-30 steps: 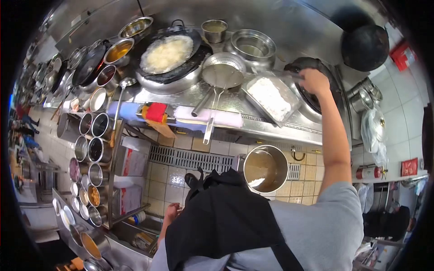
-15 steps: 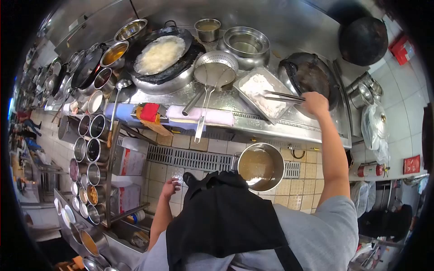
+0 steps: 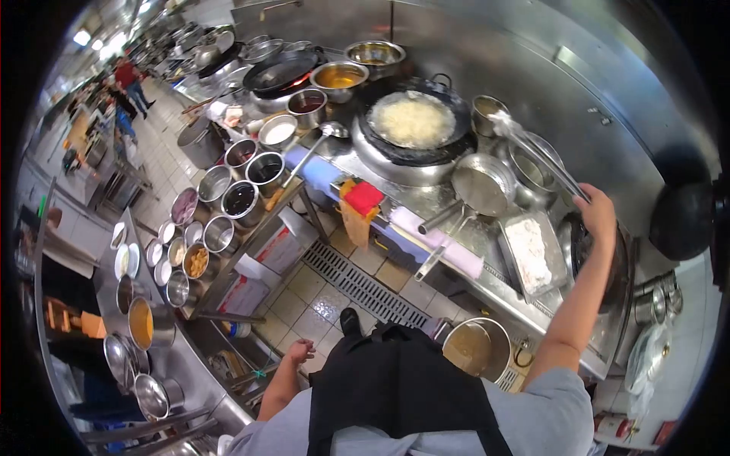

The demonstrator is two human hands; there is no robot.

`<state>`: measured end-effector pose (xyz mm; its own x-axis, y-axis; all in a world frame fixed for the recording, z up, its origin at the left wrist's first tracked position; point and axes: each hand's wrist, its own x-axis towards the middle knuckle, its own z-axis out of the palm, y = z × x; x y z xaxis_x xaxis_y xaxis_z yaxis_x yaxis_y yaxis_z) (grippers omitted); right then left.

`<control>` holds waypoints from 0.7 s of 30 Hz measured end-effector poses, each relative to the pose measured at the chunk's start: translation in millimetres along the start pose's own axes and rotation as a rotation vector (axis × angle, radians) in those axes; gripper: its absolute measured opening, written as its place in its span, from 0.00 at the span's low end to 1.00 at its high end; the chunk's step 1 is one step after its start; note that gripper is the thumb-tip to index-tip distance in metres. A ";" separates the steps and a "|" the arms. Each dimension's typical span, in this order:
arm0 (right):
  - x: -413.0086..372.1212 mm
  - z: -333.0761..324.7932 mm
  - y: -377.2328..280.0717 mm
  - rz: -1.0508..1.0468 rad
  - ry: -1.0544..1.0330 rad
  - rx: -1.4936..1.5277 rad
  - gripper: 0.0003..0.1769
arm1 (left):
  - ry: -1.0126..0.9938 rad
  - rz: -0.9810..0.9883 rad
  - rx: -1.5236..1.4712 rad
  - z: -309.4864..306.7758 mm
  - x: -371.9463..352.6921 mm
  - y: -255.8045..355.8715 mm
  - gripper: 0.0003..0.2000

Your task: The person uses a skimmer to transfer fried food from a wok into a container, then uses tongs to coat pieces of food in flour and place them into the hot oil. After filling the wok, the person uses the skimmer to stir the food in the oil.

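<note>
My right hand (image 3: 598, 214) is closed around a pair of long metal tongs (image 3: 551, 163). Their far ends grip a white, flour-coated piece of food (image 3: 502, 123) in the air, near a small metal pot and a large round pot (image 3: 536, 169). Below and nearer to me, a rectangular metal tray (image 3: 559, 266) holds white floury food (image 3: 529, 254). To the left, pale food (image 3: 413, 120) bubbles in oil in a black wok (image 3: 372, 95). My left hand (image 3: 301, 350) hangs low over the floor, fingers loosely bent, holding nothing.
A perforated skimmer (image 3: 484, 185) lies on the stove with its handle toward me. A red cloth (image 3: 363, 197) and a rolled pink towel (image 3: 437, 242) line the edge. Several sauce pots stand at left. A big pot (image 3: 477, 347) of cloudy liquid is at my feet.
My right hand has lifted the tongs out of the floury tray, a coated piece in their tips, and swung them up toward the wok. The view has turned left.
</note>
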<state>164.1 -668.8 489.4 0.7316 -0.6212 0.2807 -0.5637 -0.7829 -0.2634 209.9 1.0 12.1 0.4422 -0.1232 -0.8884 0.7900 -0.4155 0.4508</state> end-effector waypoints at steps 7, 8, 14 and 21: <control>132.5 183.7 -103.8 -0.138 -0.257 0.108 0.17 | 0.022 0.102 -0.155 -9.7 -10.7 5.9 0.12; 146.1 202.1 -125.5 -0.164 -0.302 0.099 0.16 | 0.032 0.109 -0.175 -10.7 -12.0 3.7 0.12; 222.4 295.3 -184.1 -0.004 -0.352 0.118 0.16 | 0.073 0.024 -0.241 -14.2 -20.4 -58.3 0.12; 182.9 246.9 -148.6 0.079 -0.215 0.195 0.17 | -0.040 -0.064 -0.323 -41.0 -3.0 -101.2 0.08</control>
<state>476.3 -657.6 352.0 0.7646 -0.6421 0.0554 -0.5531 -0.6980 -0.4548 146.0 80.3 -27.3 0.3756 -0.1439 -0.9155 0.9122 -0.1174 0.3927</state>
